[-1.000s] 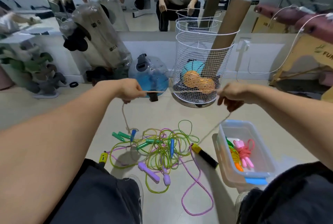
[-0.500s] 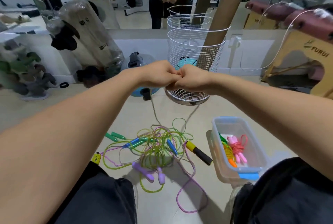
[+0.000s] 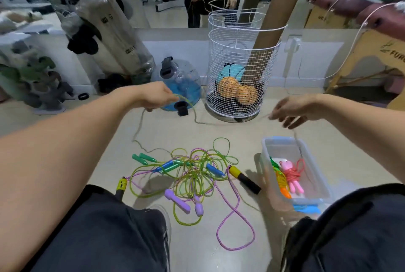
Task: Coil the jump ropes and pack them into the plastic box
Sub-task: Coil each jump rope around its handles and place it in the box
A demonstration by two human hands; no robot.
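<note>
Left hand (image 3: 156,96) at ten o'clock, fingers curled round a loop of tan rope (image 3: 140,127). Right hand (image 3: 291,110) at two o'clock, fingers loosely curled; I judge the rope pinched there, though blur leaves me unsure. Rope sags between them, trailing down to the tangled pile (image 3: 188,173) at six. Plastic box (image 3: 322,186) at four o'clock, holding coiled ropes. I'd keep loops equal, draw slack gently, and avoid dragging the tangle.

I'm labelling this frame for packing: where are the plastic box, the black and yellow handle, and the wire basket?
plastic box (image 3: 266,146): head view, near left rim corner.
black and yellow handle (image 3: 245,179): head view, mid-shaft.
wire basket (image 3: 232,57): head view, front mesh wall.
</note>
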